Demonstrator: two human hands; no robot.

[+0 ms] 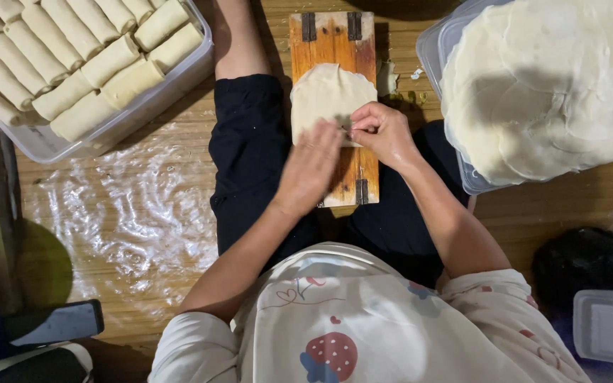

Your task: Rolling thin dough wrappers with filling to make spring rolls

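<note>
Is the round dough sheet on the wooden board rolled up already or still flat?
Mostly flat. The dough sheet lies spread on the wooden board; only its near edge is being folded by the left hand and right hand.

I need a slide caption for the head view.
Both hands fold a round wrapper on a wooden board.

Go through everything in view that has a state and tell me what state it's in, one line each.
Wrapper: flat on the wooden board, near edge being folded.
Left hand: pressing on wrapper.
Right hand: pinching wrapper edge.
Rolls container: open, nearly full.
Wrapper stack container: open, full.
</note>
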